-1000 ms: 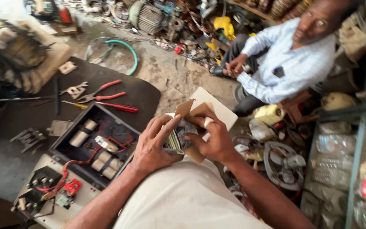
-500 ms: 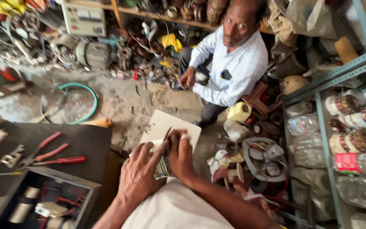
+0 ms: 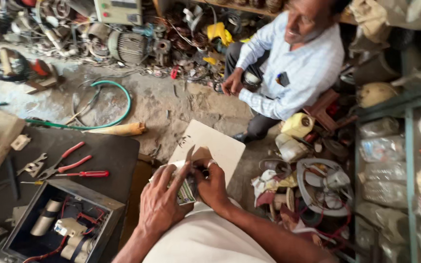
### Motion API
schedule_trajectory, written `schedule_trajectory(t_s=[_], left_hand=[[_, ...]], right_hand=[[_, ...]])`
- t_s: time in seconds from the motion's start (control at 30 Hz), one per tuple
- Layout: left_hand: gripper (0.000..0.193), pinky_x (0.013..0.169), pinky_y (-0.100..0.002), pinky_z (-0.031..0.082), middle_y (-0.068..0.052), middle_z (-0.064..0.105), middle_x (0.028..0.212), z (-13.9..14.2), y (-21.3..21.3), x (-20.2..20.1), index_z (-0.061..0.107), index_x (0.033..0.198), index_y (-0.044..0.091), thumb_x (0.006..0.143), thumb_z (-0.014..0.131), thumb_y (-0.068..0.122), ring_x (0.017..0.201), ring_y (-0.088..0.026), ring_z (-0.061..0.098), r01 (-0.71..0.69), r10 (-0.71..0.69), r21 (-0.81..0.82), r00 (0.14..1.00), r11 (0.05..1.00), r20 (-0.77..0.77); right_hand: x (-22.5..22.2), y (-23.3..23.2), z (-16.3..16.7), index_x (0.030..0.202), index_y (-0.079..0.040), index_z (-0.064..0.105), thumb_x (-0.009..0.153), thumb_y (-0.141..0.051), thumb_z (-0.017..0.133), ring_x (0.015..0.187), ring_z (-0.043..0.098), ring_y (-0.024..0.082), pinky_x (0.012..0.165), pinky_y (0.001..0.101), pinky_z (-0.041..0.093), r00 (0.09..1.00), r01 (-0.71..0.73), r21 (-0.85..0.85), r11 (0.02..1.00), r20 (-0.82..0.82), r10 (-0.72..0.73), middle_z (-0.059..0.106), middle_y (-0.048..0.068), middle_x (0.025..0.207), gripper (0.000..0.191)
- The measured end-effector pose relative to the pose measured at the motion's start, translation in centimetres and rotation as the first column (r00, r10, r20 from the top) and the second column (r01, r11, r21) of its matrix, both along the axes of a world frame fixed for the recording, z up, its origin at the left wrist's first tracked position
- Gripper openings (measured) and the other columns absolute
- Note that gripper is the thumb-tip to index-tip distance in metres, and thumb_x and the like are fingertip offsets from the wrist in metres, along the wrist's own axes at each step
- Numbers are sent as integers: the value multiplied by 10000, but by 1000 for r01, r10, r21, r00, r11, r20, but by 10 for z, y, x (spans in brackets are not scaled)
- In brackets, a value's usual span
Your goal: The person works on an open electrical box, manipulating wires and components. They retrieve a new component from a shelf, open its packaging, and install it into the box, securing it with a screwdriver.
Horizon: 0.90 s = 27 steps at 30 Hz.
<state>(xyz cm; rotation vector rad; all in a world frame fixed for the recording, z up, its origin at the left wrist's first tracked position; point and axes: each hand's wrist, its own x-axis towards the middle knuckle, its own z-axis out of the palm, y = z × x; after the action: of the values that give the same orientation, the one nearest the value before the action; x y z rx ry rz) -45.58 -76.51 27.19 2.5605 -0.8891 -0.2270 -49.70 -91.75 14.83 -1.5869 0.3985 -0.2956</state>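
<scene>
My left hand (image 3: pixel 159 204) and my right hand (image 3: pixel 213 182) meet in front of my chest, both closed on a small wad of printed paper (image 3: pixel 186 192) held between the fingers. A brown flap, perhaps a wallet (image 3: pixel 200 155), sticks up between the hands. Just beyond them lies a pale flat board (image 3: pixel 218 143). My white-clothed lap fills the bottom of the view.
A dark bench (image 3: pixel 108 153) on the left holds red-handled pliers (image 3: pixel 66 160), a red screwdriver (image 3: pixel 86 174) and an open metal box with parts (image 3: pixel 66 221). A seated person in a light shirt (image 3: pixel 298 63) faces me. Motors, a green hose (image 3: pixel 118 95), scrap and shelves with bottles (image 3: pixel 400 170) surround the floor.
The view has swung right and upward, so the bench and box slid left. My hands stay together on the paper, fingers shifting slightly. The seated person appears nearer the centre.
</scene>
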Motion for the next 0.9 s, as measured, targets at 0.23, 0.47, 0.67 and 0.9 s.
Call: schedule_trajectory(t_s=[0.23,0.47,0.67,0.9], left_hand=[[1162,892,-483,511,-144,487,1418,-11,-5,2,387,1541,197,518,932,286,1272,-379,476,-8,8,-20,1000,1000,-1],[1183,950,-488,502,-133,509,1418,-48,13,5,400,1523,112,501,963,305,1212,-408,504,-79,79,-274,997,959,-14],[1217,1086,-523,462,-226,475,1451,-113,49,5,289,1568,98,578,977,268,1329,-435,485,-90,123,-578,992,811,18],[1133,1198,-562,437,-236,438,1554,-120,30,42,220,1616,145,736,932,194,1422,-469,492,71,181,-715,946,695,270]], right_hand=[[36,2,-16,1028,-48,586,1131,-227,468,849,515,137,790,320,478,965,215,122,969,123,-230,559,35,912,237],[54,-61,-54,1001,-7,573,1110,-311,499,806,513,214,745,380,451,950,309,-101,946,-21,-313,558,99,879,332],[11,-232,5,1183,41,556,1164,-292,521,977,578,336,886,450,492,770,638,-261,725,244,-589,595,193,1120,335],[-71,-271,63,1219,6,522,1191,-260,519,1047,619,247,950,433,549,706,642,-19,766,404,-582,601,135,1257,268]])
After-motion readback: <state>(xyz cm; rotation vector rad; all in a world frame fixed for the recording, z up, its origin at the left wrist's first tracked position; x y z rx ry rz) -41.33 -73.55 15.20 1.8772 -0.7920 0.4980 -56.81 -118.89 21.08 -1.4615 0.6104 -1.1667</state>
